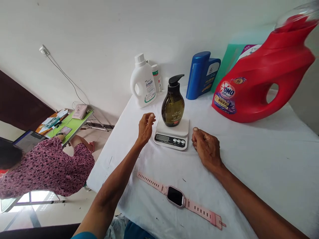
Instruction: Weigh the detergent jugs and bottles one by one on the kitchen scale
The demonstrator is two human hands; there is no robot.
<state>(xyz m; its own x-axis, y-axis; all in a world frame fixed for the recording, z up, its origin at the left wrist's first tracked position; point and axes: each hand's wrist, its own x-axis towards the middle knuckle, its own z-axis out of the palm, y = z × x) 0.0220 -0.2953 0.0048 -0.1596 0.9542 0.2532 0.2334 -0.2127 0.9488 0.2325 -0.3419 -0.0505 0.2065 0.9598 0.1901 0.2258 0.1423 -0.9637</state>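
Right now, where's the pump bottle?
The pump bottle stands on the scale, mid-table between the left hand and right hand.

The table is covered with a white cloth, lightly creased and marked with a few small dark specks. Along the far edge, against the wall, stand a white detergent bottle, a small white bottle just beside it, a blue bottle and a green packet behind that. A large red detergent jug sits toward the far right corner, tilted. Near the middle stands a white kitchen scale, display facing the near edge. A pink smartwatch lies flat near the near edge, straps spread out, screen dark and facing up.
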